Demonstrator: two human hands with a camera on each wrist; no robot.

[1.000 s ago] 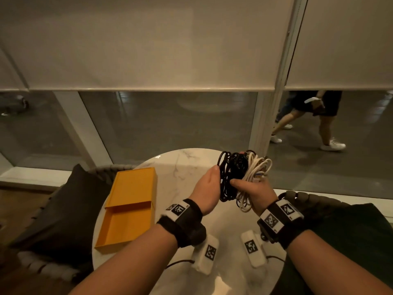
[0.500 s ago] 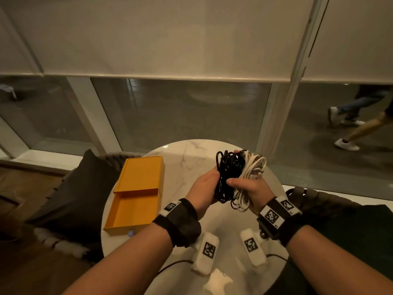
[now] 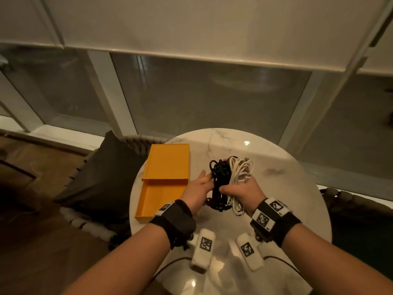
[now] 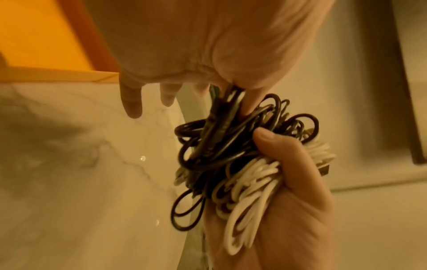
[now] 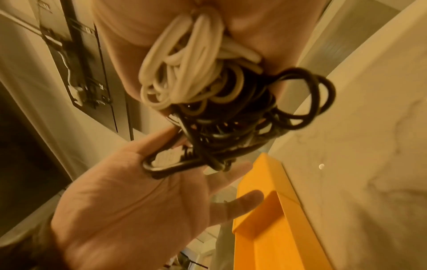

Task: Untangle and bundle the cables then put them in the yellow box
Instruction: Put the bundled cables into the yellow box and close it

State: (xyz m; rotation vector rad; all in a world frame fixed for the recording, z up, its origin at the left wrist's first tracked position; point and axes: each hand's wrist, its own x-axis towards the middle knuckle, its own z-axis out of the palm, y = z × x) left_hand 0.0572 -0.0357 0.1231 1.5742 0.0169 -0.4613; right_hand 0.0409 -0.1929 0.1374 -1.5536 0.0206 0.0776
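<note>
Fingers of the right hand (image 3: 246,193) clasp the black cables (image 3: 220,177) and white cables (image 3: 241,173); left hand (image 3: 198,191) flat, fingers straight.
Light, springy loops likely splay: keep the grip mid-bundle toward the yellow box (image 3: 148,199).

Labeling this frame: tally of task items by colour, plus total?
Black cable bundle: 1, held in the right hand, left hand touching it
White cable bundle: 1, same grip
Yellow box: 1, open on the table
Total: 3
</note>
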